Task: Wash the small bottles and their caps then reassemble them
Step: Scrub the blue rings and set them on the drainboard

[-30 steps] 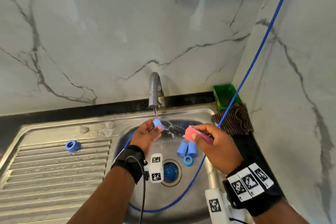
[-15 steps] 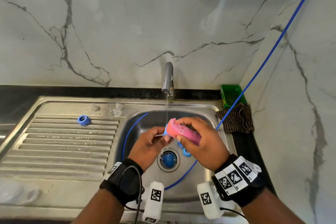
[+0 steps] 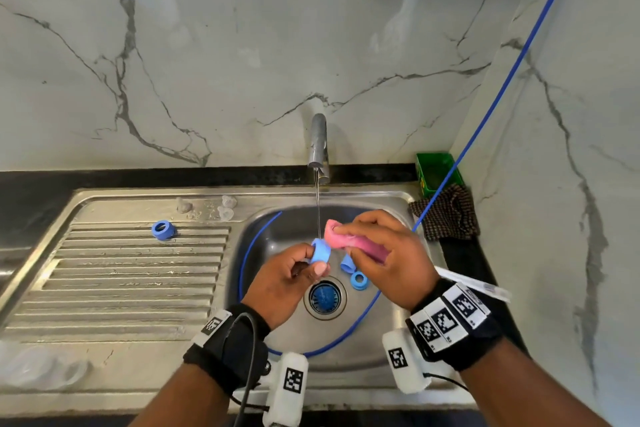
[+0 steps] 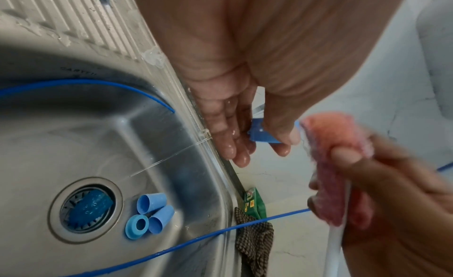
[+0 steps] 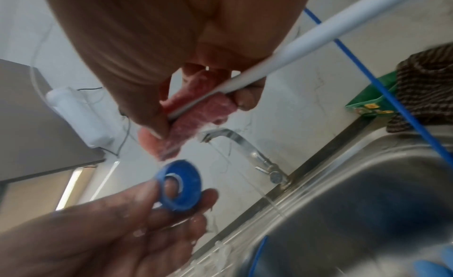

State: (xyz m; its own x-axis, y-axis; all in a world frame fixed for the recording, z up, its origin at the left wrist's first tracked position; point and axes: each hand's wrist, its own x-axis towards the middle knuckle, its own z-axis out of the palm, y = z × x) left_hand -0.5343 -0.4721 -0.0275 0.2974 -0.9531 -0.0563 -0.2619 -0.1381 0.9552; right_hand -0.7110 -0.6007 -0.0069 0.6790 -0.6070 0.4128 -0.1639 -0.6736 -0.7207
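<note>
Blue cap point(image 3: 320, 251) sits pinched in the left hand point(image 3: 284, 282) under the tap point(image 3: 318, 146); right hand point(image 3: 388, 262) beside it grips a pink sponge point(image 3: 356, 243), fingers curled, above the sink point(image 3: 277, 236)

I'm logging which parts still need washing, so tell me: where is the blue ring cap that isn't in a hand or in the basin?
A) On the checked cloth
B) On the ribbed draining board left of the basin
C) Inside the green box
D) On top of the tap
B: the head view shows a blue ring cap lying on the ribbed draining board, left of the basin.
</note>
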